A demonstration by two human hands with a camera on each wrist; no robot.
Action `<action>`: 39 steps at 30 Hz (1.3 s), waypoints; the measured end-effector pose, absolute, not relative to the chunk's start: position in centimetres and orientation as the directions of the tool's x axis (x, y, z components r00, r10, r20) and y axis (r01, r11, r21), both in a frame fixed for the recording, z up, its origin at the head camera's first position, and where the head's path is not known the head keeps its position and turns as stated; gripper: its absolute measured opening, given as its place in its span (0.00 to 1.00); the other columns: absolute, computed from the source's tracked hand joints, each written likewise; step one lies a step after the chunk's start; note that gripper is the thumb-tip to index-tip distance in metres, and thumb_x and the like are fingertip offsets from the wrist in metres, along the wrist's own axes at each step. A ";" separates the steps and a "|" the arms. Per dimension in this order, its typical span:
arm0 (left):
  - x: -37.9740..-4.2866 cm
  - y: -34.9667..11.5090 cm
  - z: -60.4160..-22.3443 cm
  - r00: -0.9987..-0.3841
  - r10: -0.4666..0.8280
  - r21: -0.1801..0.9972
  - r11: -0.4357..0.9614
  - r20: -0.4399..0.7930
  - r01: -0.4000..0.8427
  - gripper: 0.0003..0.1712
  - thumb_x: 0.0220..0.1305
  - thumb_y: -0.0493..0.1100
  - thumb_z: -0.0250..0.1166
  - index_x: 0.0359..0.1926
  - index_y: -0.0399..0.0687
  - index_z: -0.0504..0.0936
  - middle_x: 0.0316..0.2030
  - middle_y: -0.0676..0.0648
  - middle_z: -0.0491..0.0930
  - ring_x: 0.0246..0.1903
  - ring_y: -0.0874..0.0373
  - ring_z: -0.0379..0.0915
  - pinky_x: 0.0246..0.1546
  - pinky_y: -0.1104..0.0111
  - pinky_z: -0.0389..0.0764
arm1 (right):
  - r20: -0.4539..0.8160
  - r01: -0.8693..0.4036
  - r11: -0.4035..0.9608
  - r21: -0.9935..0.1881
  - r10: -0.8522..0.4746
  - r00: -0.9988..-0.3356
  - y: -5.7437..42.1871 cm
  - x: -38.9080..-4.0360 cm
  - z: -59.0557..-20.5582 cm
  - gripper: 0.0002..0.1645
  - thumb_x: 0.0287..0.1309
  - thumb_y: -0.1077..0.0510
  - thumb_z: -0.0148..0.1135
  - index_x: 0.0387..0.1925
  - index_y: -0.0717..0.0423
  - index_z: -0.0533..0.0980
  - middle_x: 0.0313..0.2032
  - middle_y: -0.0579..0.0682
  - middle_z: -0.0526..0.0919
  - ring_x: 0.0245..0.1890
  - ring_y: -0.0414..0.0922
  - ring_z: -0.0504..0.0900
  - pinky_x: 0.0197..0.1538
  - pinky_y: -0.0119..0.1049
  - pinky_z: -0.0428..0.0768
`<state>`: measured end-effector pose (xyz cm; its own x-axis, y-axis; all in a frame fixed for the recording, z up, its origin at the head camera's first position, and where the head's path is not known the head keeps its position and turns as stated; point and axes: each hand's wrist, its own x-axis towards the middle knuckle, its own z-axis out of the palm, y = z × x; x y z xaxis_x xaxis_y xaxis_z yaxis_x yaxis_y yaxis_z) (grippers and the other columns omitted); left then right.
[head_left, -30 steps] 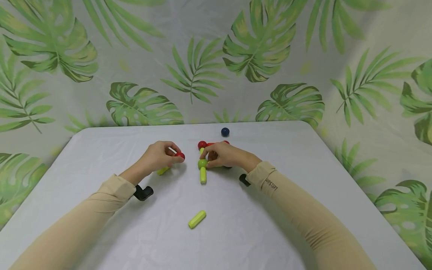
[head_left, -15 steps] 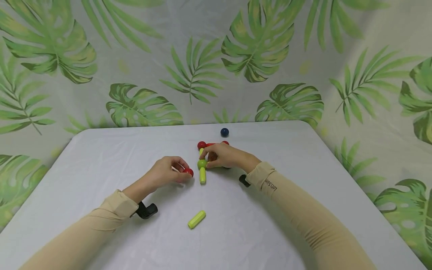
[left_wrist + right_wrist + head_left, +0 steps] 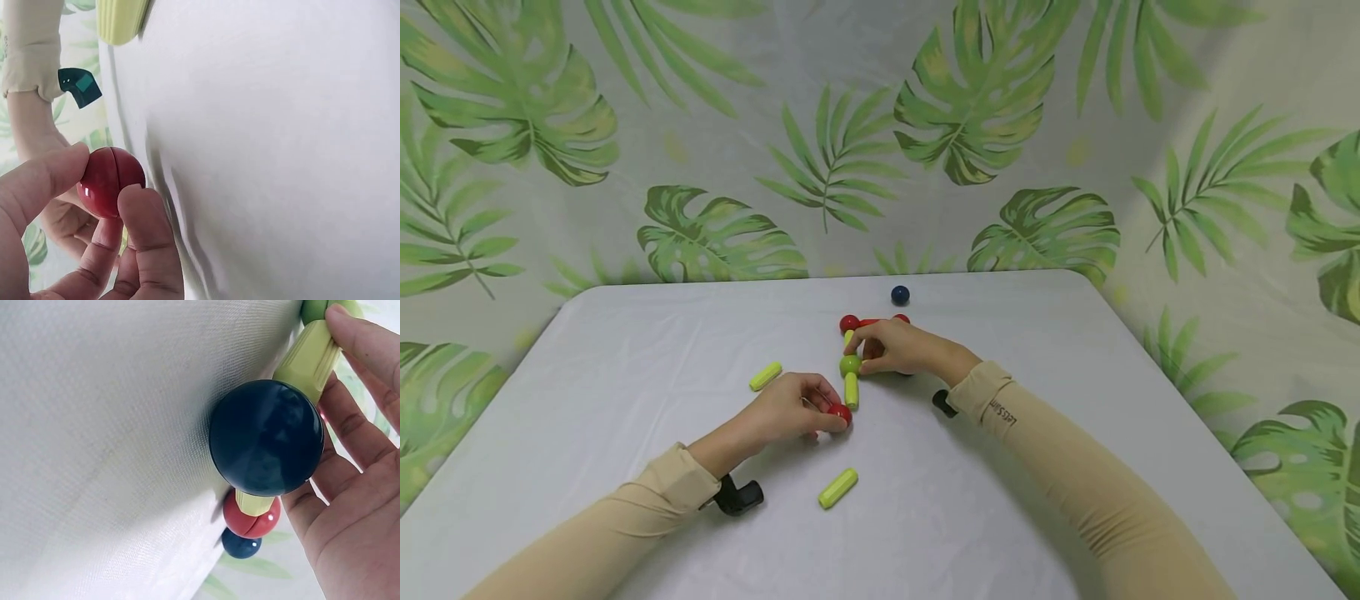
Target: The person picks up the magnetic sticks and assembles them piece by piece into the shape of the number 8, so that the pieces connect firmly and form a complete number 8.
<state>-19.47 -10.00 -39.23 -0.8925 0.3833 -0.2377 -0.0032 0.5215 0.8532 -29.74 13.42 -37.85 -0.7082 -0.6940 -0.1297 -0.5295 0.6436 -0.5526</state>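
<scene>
In the head view my left hand [image 3: 793,408] pinches a red ball [image 3: 841,413] between thumb and fingertips. The left wrist view shows the seam on this red ball [image 3: 111,182]. The ball is at the near end of a yellow-green stick [image 3: 851,392]; whether they touch I cannot tell. My right hand [image 3: 895,344] grips the green ball [image 3: 850,365] of a joined ball-and-stick frame. Two red balls, one the far-left red ball [image 3: 849,323], form its far side with a red stick [image 3: 872,322] between them. Near the right palm is a dark blue ball [image 3: 267,437], mostly hidden in the head view.
One loose yellow-green stick [image 3: 838,488] lies toward the front, and another loose stick [image 3: 765,376] lies left of the frame. A separate dark blue ball [image 3: 900,295] sits near the back edge of the white table [image 3: 1000,500]. Leaf-patterned cloth [image 3: 827,167] hangs behind.
My left hand has carried the red ball right and toward the front, down to the near end of the stick. The left loose stick is uncovered again. My right hand has stayed on the green ball.
</scene>
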 end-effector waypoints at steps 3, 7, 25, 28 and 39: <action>-19.3 -9.7 -39.4 -0.893 0.387 0.854 0.520 -0.230 0.005 0.14 0.61 0.43 0.80 0.43 0.44 0.85 0.33 0.48 0.83 0.26 0.57 0.79 0.31 0.68 0.82 | -0.128 -0.530 0.641 -0.556 -0.695 -0.707 13.5 -29.7 -37.9 0.16 0.69 0.58 0.74 0.56 0.51 0.84 0.40 0.48 0.87 0.40 0.40 0.82 0.49 0.31 0.81; -19.2 -9.5 -39.6 -0.892 0.390 0.865 0.501 -0.229 -0.003 0.14 0.61 0.41 0.81 0.42 0.43 0.84 0.32 0.48 0.83 0.26 0.58 0.80 0.33 0.68 0.84 | -0.122 -0.533 0.634 -0.560 -0.699 -0.704 13.5 -29.7 -37.9 0.16 0.68 0.58 0.74 0.56 0.51 0.84 0.40 0.48 0.87 0.40 0.40 0.82 0.49 0.30 0.81; -19.3 -8.8 -39.6 -0.899 0.374 0.860 0.510 -0.227 -0.005 0.15 0.61 0.42 0.81 0.41 0.43 0.83 0.32 0.47 0.83 0.27 0.58 0.84 0.33 0.68 0.83 | -0.114 -0.545 0.630 -0.553 -0.706 -0.699 13.6 -29.9 -38.1 0.17 0.69 0.58 0.74 0.57 0.51 0.84 0.40 0.48 0.88 0.40 0.39 0.83 0.49 0.31 0.81; -19.3 -8.8 -39.6 -0.901 0.370 0.858 0.513 -0.226 -0.004 0.16 0.61 0.42 0.81 0.42 0.44 0.82 0.32 0.47 0.83 0.26 0.58 0.84 0.33 0.68 0.83 | -0.115 -0.546 0.633 -0.549 -0.704 -0.701 13.6 -29.9 -38.1 0.17 0.69 0.58 0.73 0.57 0.51 0.84 0.41 0.48 0.88 0.40 0.40 0.83 0.49 0.31 0.81; -19.6 -8.8 -39.5 -0.902 0.365 0.852 0.524 -0.232 -0.008 0.16 0.61 0.42 0.81 0.42 0.44 0.81 0.31 0.47 0.82 0.26 0.58 0.84 0.33 0.70 0.83 | -0.124 -0.532 0.642 -0.552 -0.695 -0.708 13.5 -29.9 -38.1 0.16 0.69 0.58 0.73 0.56 0.50 0.84 0.41 0.48 0.88 0.40 0.40 0.82 0.50 0.31 0.82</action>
<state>-19.56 -8.76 -39.54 -0.9016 0.3649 -0.2324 -0.0076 0.5237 0.8518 -29.88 13.50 -38.08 -0.7084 -0.6948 -0.1242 -0.5325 0.6415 -0.5522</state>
